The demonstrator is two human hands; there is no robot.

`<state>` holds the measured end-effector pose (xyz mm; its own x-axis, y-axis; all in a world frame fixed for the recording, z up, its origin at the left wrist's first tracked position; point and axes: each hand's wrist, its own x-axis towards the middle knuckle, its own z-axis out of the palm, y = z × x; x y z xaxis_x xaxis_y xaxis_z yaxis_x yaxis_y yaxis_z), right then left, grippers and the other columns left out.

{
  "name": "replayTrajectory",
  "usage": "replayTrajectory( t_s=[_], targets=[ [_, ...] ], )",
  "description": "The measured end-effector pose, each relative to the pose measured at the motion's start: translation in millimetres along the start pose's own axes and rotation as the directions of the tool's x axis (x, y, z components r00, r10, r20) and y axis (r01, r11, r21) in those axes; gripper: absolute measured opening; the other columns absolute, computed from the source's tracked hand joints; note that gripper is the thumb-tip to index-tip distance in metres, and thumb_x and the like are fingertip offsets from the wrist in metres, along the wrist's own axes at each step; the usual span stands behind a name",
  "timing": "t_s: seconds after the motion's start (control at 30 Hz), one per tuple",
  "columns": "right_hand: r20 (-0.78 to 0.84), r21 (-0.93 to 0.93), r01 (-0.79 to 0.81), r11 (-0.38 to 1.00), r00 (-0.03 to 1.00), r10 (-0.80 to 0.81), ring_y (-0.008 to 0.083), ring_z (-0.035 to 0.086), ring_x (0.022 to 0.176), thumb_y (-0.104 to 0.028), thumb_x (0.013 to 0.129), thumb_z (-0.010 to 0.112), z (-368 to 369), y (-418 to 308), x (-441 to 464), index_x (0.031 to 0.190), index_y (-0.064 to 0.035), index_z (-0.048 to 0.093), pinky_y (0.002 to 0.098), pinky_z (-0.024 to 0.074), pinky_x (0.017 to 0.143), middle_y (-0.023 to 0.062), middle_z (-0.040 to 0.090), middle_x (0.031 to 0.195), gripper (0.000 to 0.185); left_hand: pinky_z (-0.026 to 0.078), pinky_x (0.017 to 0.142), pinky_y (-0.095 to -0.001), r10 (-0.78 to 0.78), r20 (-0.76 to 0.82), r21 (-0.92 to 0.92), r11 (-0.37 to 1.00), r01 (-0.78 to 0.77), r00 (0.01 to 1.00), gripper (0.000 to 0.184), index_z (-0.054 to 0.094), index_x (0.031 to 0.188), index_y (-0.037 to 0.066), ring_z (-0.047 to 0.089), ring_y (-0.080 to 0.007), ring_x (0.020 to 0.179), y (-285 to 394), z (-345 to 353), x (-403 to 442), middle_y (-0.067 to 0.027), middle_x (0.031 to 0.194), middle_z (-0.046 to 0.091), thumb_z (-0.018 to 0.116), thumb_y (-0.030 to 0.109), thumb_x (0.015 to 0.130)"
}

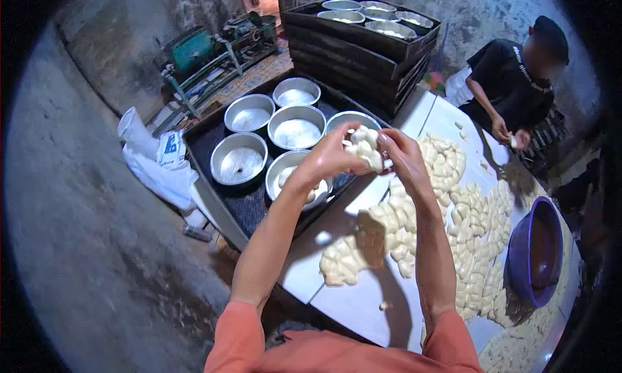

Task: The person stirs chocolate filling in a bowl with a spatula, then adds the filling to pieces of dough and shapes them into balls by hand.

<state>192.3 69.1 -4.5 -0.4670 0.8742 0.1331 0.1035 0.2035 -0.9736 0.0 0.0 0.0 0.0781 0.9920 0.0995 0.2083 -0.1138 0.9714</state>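
Cream-white clump of small, rounded dough pieces: raised, held between the left hand and right hand. Pieces lie pressed together with separate outlines; the sides are partly covered by fingers.

Pale cream spread of similar dough lumps: laid on the white tabletop, right of centre, extending from far to near. Most lumps touch one another.

Round, silver-coloured metal pan: upright, open side up, near and left of the clump. Several dough pieces lie inside; the left forearm hides part of it.
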Motion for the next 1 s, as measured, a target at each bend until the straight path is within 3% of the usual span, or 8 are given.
replayTrajectory(
  t_s=[0.07, 0.13, 0.23, 0.43, 0.6, 0.7, 0.83, 1.0],
  targets=[
    [-0.023, -0.180, 0.012, 0.984, 1.000, -0.016, 0.0166, 0.067, 0.069, -0.037, 0.093, 0.057, -17.6, 8.2, 25.6, 0.112, 0.0036, 0.066, 0.0303, 0.0533, 0.051, 0.0116, 0.069, 0.085, 0.046, 0.055, 0.063, -0.0265, -0.123, 0.003, -0.148, 0.981, 0.122, 0.992, 0.099, 0.026, 0.149, -0.004, 0.066, -0.0222, 0.090, -5.0, 9.3, 30.8, -0.0199, 0.117, 0.060, 0.080, 0.015, 0.069],
    [-0.071, -0.407, -0.031, 0.913, 0.997, 0.002, 0.0288, 0.071, 0.074, -0.030, 0.088, 0.058, 47.1, 36.3, 92.4, 0.103, -0.0001, 0.069, 0.0412, 0.0570, 0.060, 0.0191, 0.071, 0.091, 0.036, 0.056, 0.066, -0.0280, -0.305, -0.108, 0.109, 0.942, 0.316, 0.946, 0.096, 0.030, 0.147, -0.005, 0.067, -0.0251, 0.091, -35.9, -57.9, 68.1, -0.0220, 0.116, 0.062, 0.079, 0.016, 0.068],
    [0.185, -0.915, 0.141, 0.379, 0.979, 0.082, 0.0394, 0.070, 0.083, -0.025, 0.084, 0.058, 35.7, 86.4, 121.5, 0.097, -0.0005, 0.071, 0.0481, 0.0571, 0.074, 0.0226, 0.071, 0.090, 0.031, 0.056, 0.079, -0.0396, -0.300, -0.104, 0.507, 0.804, 0.310, 0.948, 0.054, 0.062, 0.116, -0.003, 0.070, -0.0328, 0.093, -107.6, -42.5, 120.1, -0.0246, 0.105, 0.069, 0.074, 0.021, 0.069],
    [0.140, -0.964, 0.156, 0.215, 0.986, -0.088, 0.0359, 0.071, 0.072, -0.025, 0.089, 0.056, 51.7, 98.1, 118.6, 0.091, -0.0056, 0.070, 0.0484, 0.0559, 0.062, 0.0185, 0.071, 0.081, 0.024, 0.054, 0.089, -0.0454, -0.363, -0.160, 0.776, 0.529, 0.344, 0.918, 0.031, 0.073, 0.103, 0.002, 0.068, -0.0384, 0.103, -103.7, -46.4, 132.3, -0.0242, 0.109, 0.069, 0.066, 0.015, 0.075],
    [-0.040, -0.687, 0.064, 0.724, 0.991, -0.126, 0.0380, 0.064, 0.107, -0.021, 0.089, 0.061, 18.3, 64.8, 104.6, 0.121, -0.0025, 0.063, 0.0429, 0.0499, 0.093, 0.0224, 0.066, 0.117, 0.037, 0.053, 0.090, -0.0454, -0.269, -0.169, 0.769, 0.566, 0.298, 0.948, 0.041, 0.069, 0.112, 0.002, 0.067, -0.0380, 0.105, -83.0, -45.9, 116.9, -0.0225, 0.110, 0.069, 0.073, 0.022, 0.075],
    [-0.181, -0.590, 0.147, 0.794, 0.934, -0.308, 0.0272, 0.071, 0.091, -0.019, 0.089, 0.063, -24.2, 45.0, 69.3, 0.114, 0.0003, 0.067, 0.0364, 0.0547, 0.081, 0.0168, 0.071, 0.107, 0.032, 0.053, 0.087, -0.0469, -0.017, -0.223, 0.820, 0.538, 0.197, 0.975, 0.051, 0.064, 0.118, 0.003, 0.067, -0.0377, 0.100, -83.6, -44.6, 107.5, -0.0211, 0.111, 0.069, 0.076, 0.028, 0.076],
    [-0.370, -0.263, -0.003, 0.965, 0.924, -0.098, 0.0150, 0.068, 0.062, -0.026, 0.091, 0.065, -104.1, 37.2, -20.9, 0.101, -0.0006, 0.070, 0.0297, 0.0539, 0.062, 0.0093, 0.070, 0.075, 0.028, 0.050, 0.092, -0.0460, 0.256, -0.176, 0.829, 0.560, 0.003, 0.951, 0.053, 0.061, 0.125, 0.003, 0.064, -0.0376, 0.106, -58.3, -37.5, 83.1, -0.0215, 0.117, 0.066, 0.073, 0.032, 0.082],
    [-0.711, -0.210, -0.179, 0.961, 0.702, -0.024, 0.0081, 0.061, 0.060, -0.027, 0.092, 0.068, -223.8, 34.0, -193.9, 0.085, 0.0010, 0.069, 0.0257, 0.0484, 0.056, 0.0042, 0.064, 0.064, 0.029, 0.056, 0.078, -0.0364, 0.149, -0.007, 0.589, 0.800, -0.116, 0.989, 0.051, 0.062, 0.125, 0.000, 0.071, -0.0295, 0.093, 12.5, 40.4, 57.4, -0.0216, 0.112, 0.069, 0.074, 0.025, 0.082]
  ],
)
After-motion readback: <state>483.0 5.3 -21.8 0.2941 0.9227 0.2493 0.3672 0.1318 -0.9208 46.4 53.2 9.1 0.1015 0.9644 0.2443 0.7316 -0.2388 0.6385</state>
